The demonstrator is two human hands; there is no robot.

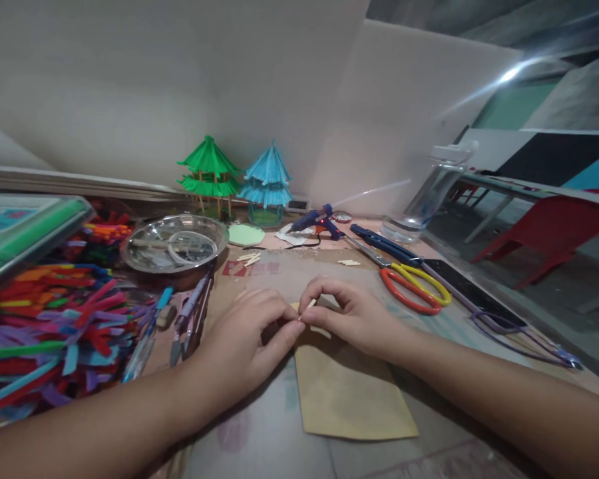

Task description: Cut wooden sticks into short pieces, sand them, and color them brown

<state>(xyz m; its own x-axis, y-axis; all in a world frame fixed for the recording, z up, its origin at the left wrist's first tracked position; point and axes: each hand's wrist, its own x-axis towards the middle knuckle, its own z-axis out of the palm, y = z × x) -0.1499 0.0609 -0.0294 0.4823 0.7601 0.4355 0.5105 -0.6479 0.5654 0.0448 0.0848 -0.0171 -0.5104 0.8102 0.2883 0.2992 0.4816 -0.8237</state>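
My left hand (259,332) and my right hand (342,313) meet over the middle of the work surface, fingertips close together. Between the right thumb and index finger shows a short pale wooden stick (310,305), its lower end reaching the left fingertips. The left thumb and index finger are pinched at that end. Beneath the hands lies a tan sheet of paper or sandpaper (357,399). Small piles of similar sticks, one on the left (249,258) and one on the right (348,263), lie beyond the hands.
Behind stand a green pagoda model (209,166), a blue one (268,179) and a glue gun (319,221). At right are scissors (414,286), a phone (472,293) and a clear bottle (422,199). A metal plate (130,249) and colourful pipe cleaners (54,346) lie left.
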